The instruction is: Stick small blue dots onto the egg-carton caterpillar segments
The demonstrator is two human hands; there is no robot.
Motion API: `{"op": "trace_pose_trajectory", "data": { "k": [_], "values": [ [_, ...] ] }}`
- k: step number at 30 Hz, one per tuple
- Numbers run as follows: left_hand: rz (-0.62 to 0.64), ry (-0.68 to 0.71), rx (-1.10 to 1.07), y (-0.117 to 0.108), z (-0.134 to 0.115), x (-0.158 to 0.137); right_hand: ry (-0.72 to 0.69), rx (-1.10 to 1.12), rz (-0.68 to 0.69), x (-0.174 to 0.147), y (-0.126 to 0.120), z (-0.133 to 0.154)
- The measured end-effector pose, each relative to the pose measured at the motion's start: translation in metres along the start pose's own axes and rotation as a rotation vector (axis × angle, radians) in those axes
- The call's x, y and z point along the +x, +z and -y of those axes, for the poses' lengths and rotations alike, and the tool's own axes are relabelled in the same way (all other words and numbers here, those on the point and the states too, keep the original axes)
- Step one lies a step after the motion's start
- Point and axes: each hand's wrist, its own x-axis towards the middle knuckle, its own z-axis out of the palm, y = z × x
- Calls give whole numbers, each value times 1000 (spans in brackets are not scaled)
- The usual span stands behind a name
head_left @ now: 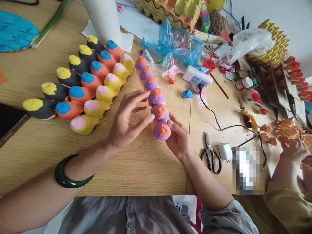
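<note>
A strip of egg-carton cups (157, 100), coated in purple with an orange cap on each bump, slants across the middle of the table. My right hand (179, 138) grips its near end from the right, thumb beside the cups and the other fingers partly hidden. On the other side is my left hand (125, 118), fingers apart, with the index fingertip and thumb tip at the strip's edge; whether they touch it I cannot tell. To the left lie three similar rows: yellow with pink caps (102, 97), orange with blue caps (84, 86), and black with yellow caps (65, 75).
Black-handled scissors (209, 152), a white charger (224, 152) and a power strip (197, 76) with its cable lie to the right. Behind are a blue plastic bag (180, 45) and egg trays (170, 13). Another person's hand (293, 151) is at far right.
</note>
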Motion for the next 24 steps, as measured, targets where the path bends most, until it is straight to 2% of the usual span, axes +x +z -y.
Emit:
{"op": "trace_pose_trajectory", "data": {
  "k": [4, 8, 17, 24],
  "values": [
    [64, 26, -63, 1, 3, -2, 25, -9, 96, -3, 2, 1],
    [138, -44, -213, 2, 5, -4, 51, 7, 156, -3, 4, 3],
    [181, -203, -372, 1, -2, 2, 39, -16, 84, 1, 1, 3],
    [162, -310, -454, 3, -1, 3, -29, -104, 108, 1, -1, 1]
  ]
}}
